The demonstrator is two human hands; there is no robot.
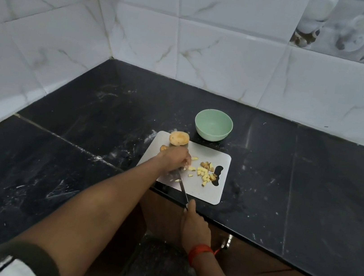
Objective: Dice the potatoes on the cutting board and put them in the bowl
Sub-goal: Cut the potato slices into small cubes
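Observation:
A grey cutting board (pixel 205 193) lies at the counter's front edge. A whole potato (pixel 178 138) sits on its far left corner, and a smaller potato part (pixel 163 148) peeks out beside my left hand. My left hand (pixel 174 159) curls over a potato piece, which is mostly hidden under the fingers. My right hand (pixel 193 227) grips the handle of a knife (pixel 182 186) whose blade reaches under my left hand. Several yellow diced pieces (pixel 205 173) lie on the board's right side. The light green bowl (pixel 213 125) stands behind the board with nothing in it.
The black stone counter (pixel 82 134) runs into a corner of white tiled walls (pixel 145 26). Wooden cabinet fronts (pixel 252 261) sit below the counter's edge. The board has a dark handle hole (pixel 217 175) at its right end.

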